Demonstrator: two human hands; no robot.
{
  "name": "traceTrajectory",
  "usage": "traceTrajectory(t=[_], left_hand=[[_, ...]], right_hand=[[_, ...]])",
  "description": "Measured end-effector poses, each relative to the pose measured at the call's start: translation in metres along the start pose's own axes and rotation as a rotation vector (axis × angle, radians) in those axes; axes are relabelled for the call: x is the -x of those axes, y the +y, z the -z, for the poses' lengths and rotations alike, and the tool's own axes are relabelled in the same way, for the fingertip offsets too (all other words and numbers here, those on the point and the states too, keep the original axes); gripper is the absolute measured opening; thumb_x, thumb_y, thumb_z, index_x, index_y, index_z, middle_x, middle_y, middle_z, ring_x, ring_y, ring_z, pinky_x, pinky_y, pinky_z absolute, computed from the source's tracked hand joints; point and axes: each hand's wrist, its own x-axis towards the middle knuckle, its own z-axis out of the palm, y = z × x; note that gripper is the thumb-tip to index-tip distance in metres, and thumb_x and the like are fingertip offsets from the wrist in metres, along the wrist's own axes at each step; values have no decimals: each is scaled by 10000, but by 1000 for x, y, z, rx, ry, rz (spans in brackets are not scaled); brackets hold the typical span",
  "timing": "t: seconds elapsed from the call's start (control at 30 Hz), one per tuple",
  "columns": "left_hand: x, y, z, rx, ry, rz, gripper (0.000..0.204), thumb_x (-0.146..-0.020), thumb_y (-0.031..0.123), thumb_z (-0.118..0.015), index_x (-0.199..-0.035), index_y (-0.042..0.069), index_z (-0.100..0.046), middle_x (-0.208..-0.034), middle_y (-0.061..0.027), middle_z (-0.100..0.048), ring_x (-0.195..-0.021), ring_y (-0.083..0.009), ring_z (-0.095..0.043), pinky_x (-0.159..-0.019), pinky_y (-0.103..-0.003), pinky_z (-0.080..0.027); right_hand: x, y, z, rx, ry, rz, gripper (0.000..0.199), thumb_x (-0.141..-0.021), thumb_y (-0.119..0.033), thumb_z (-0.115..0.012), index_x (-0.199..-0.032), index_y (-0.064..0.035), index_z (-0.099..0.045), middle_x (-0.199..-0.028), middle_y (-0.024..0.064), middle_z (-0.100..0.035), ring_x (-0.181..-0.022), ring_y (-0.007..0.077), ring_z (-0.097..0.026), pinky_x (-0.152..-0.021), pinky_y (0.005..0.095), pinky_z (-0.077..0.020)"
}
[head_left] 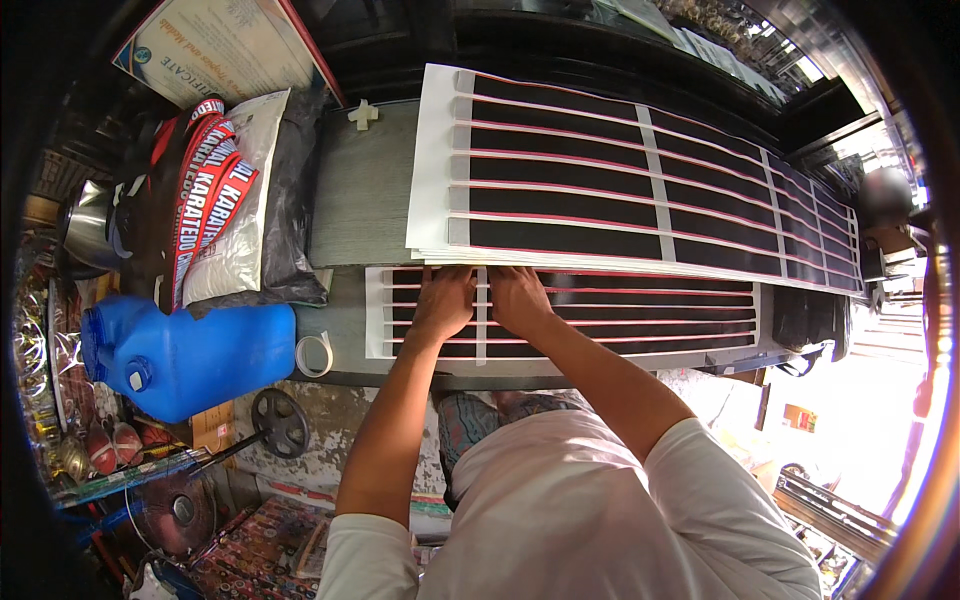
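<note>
A white sheet with black panels and thin red-and-white lines [640,338] lies along the near side of the table. A pale strip [481,345] crosses it near its left end. My left hand [447,300] rests just left of that strip, fingers curled in at the front edge of a stack of similar sheets [590,185]. On the strip's other side, my right hand [518,300] is bent the same way, close to the left. Both sets of fingertips are hidden, so what they pinch cannot be made out.
A blue plastic jug [210,360] and a tape roll [314,355] sit to the left. Behind them are a plastic-wrapped package [240,240] with red ribbons [212,180] and a framed certificate [215,50]. A black wheel [281,423] stands below the table edge.
</note>
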Motion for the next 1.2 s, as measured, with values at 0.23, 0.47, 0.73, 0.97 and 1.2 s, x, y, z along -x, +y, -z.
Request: traceTrajectory(t=[0.23,0.47,0.73,0.97,1.2], left_hand=[[1,-2,1,-35,-43,54,423,-1106,197,-557,-1502,57,-614,-1510,-200,-635,-1454,-386,-565,-1262,-681,-312],[6,-14,-18,-173,74,-18,418,-1038,158,-614,-1447,72,-637,-1385,-130,-715,-1372,-285,-638,-1299,-686,-250],[6,-9,-22,-115,168,15,466,-1044,165,-611,-1500,72,-610,-1472,-128,-678,-1423,-284,-612,-1287,-743,-247],[4,-8,-7,-75,-62,79,543,-1116,223,-525,-1637,82,-466,-1672,-152,-508,-1582,-332,-445,-1294,-778,-171],[5,1,-16,-83,47,90,583,-1112,305,-565,-1641,90,-449,-1650,-148,-530,-1562,-333,-470,-1263,-812,-195]], right_hand=[[-5,1,-5,44,-78,-23,502,-827,-44,-685,-1325,20,-703,-1320,232,-733,-1302,419,-657,-1197,518,-451],[-25,-3,-5,35,-349,-62,513,-909,-156,-663,-1412,-58,-684,-1434,217,-684,-1395,394,-613,-1208,560,-442],[-20,12,-7,237,-268,53,587,-968,-203,-607,-1538,-63,-592,-1507,235,-650,-1429,414,-593,-1218,608,-416],[-29,18,-3,313,-270,210,552,-918,-157,-636,-1453,-18,-646,-1421,250,-687,-1297,420,-680,-1079,561,-547],[-22,7,29,129,-399,-22,618,-869,-37,-665,-1486,-59,-644,-1467,207,-672,-1348,397,-646,-1104,550,-537]])
